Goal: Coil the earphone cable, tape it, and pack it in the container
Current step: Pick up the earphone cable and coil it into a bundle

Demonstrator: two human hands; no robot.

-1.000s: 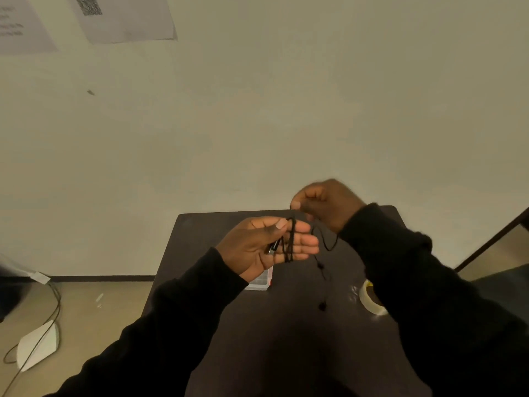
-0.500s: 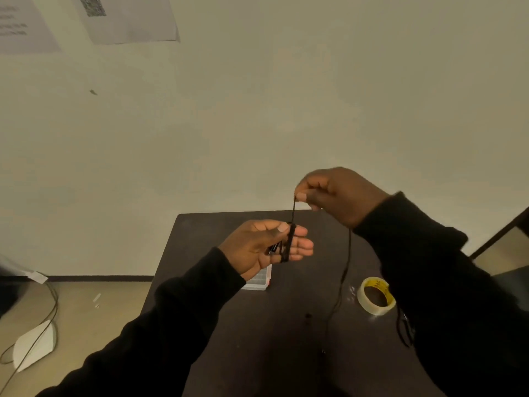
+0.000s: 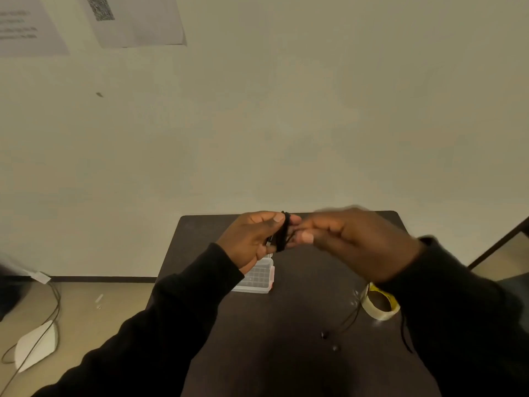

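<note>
A: What sits out at the far left?

B: On the floor, well left of the hands, a white flat device (image 3: 35,346) with a thin cord (image 3: 55,308) trailing from it. Then the dark table (image 3: 257,339).

A: And the first hand?

B: The left hand (image 3: 252,239) is held up over the table, fingers extended, thumb pressed down — clamped on the earphone cable (image 3: 283,232), which is wound in a tight black bundle around its fingers.

A: The container?

B: The clear plastic container (image 3: 257,277) stands on the table just below that grip, partly hidden by the wrist.

A: The other hand?

B: The right hand (image 3: 352,245) is blurred, its fingertips meeting the bundle from the right. Its fingers are curled together, but whether they pinch the cable I cannot tell.

A: Anything below it?

B: A loose strand runs down from under the right wrist to the table, ending in two small earbuds (image 3: 323,335). The tape roll (image 3: 379,303) lies flat just right of the strand — beneath the right forearm.
</note>
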